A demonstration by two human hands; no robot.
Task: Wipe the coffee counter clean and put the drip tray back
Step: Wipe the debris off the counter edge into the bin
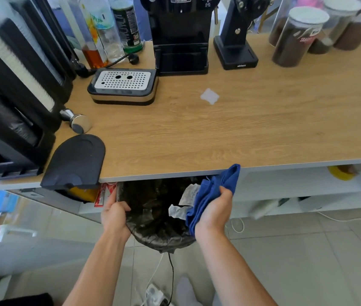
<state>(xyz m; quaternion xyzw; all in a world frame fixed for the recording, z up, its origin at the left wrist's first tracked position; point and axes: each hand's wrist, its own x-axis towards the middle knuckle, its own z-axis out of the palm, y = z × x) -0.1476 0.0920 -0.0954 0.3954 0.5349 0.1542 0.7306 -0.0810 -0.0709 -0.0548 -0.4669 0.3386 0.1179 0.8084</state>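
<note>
The wiping step looks to be in hand, at the point of emptying waste. The left hand [115, 215] grips the rim of a lined bin [159, 238] held just below the front edge of the table [241, 133]. The right hand [216, 212] is closed around a bunched blue cloth [213, 188], which hangs over the bin's mouth with its top corner touching the table edge. Crumpled paper lies in the bin beside the cloth.

The tray [123, 87] is not yet back. It sits on the table just left of the coffee machine [180, 36], grille up, and the bay at the machine's base looks vacant.

1 white scrap [209, 96] lies on the table in front of the machine, so the next move probably calls for letting go of the bin and bringing the cloth up to clear that scrap. After that, the tray would need lifting level and sliding squarely into the bay.

The table hides the bin's far side. The machine's top is cut off, and the bay is too dark to check for guides. I cannot tell whether fine grounds or wet marks remain on the wood grain.
</note>
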